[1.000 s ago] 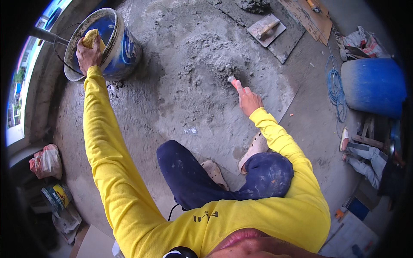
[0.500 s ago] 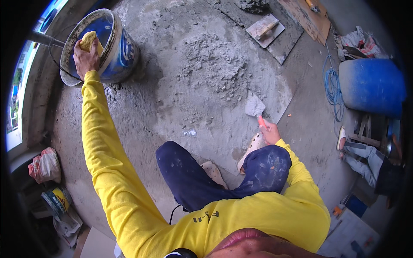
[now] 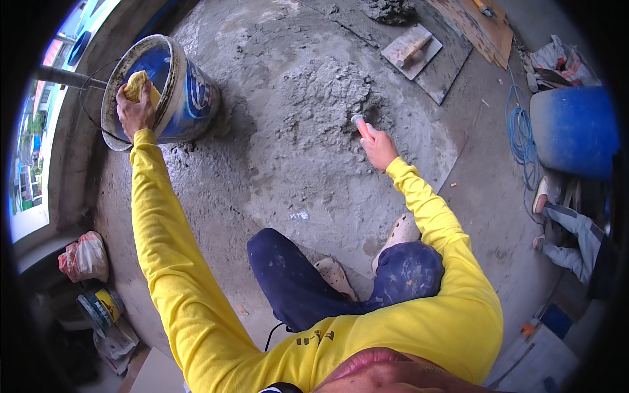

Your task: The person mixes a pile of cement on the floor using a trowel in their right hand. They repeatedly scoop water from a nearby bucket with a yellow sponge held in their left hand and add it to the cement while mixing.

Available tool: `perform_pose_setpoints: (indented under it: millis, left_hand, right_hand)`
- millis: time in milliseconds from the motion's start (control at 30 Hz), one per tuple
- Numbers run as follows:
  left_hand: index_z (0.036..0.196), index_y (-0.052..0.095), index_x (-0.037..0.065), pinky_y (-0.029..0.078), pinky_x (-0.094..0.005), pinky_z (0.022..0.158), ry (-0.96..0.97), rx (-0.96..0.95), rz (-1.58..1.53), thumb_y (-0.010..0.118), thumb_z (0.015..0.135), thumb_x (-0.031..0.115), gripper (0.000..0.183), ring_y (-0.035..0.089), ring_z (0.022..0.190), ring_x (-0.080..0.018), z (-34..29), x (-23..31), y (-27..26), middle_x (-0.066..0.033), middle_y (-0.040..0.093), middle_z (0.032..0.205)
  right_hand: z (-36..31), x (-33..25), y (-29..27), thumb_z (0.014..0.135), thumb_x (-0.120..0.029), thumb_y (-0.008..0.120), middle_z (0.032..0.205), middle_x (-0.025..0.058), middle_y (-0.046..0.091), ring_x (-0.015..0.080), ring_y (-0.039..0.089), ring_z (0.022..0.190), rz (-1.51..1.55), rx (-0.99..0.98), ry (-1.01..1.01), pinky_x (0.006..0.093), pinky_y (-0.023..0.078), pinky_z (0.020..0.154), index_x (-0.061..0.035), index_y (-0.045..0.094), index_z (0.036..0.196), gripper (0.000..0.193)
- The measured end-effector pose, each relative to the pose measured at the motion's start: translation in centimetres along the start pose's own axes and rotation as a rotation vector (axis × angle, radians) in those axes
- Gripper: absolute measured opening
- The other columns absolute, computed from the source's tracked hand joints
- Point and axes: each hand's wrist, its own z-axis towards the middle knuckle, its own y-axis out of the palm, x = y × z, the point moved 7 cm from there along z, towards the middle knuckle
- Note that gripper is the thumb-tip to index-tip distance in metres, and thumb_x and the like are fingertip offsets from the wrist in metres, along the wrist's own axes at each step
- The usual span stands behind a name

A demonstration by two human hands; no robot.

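Note:
At the left, my left hand is closed on a yellow sponge at the near rim of a blue bucket caked with cement. My right hand grips the orange handle of a trowel. Its blade is hidden, sunk in the far right part of a spread heap of wet grey mortar. The mortar lies on a board on the concrete floor, in front of my feet.
A plastering float rests on a dark board at the far right. Beyond it lie a brown board, a coiled blue hose and a blue barrel. Another person's legs show at the right edge.
My right hand has moved the trowel forward and left, from beside my foot into the mortar, where the blade has gone out of sight. My left hand keeps the sponge at the bucket rim.

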Motion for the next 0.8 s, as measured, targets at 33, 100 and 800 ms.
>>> perform_pose_setpoints:
  millis: [33,100,800]
  left_hand:
    - [0.133,0.051,0.017,0.044,-0.0436,0.099,-0.017,-0.022,0.025,0.068,0.078,0.062,0.073,0.056,0.118,-0.0328,0.1,-0.8,-0.4,-0.0151,0.057,0.127]
    - [0.134,0.049,0.015,0.044,-0.0431,0.1,-0.047,-0.095,0.07,0.069,0.077,0.064,0.078,0.056,0.118,-0.0346,0.7,-2.3,-0.4,-0.017,0.058,0.128]
    - [0.131,0.045,0.004,0.045,-0.04,0.092,0.107,-0.895,0.226,0.063,0.086,0.038,0.059,0.061,0.103,-0.0309,8.6,-14.5,18.7,-0.0199,0.063,0.112]
  right_hand:
    - [-0.7,-1.1,0.1,0.089,-0.013,0.058,0.088,0.0219,0.064,0.0333,0.066,0.075,-0.073,-0.042,-0.011,0.0459,0.053,0.067,-0.0055,0.04,0.145,0.059]
    - [-3.5,-3.4,-0.7,0.088,-0.013,0.057,0.093,0.0245,0.062,0.0423,0.064,0.081,-0.233,-0.116,-0.033,0.0516,0.052,0.074,-0.0056,0.038,0.145,0.06]
    - [-14.7,14.5,-13.2,0.1,-0.039,0.049,0.07,-0.0004,0.048,0.006,0.041,0.045,0.49,-0.219,0.933,0.0246,0.037,0.036,-0.0129,0.054,0.131,0.041]
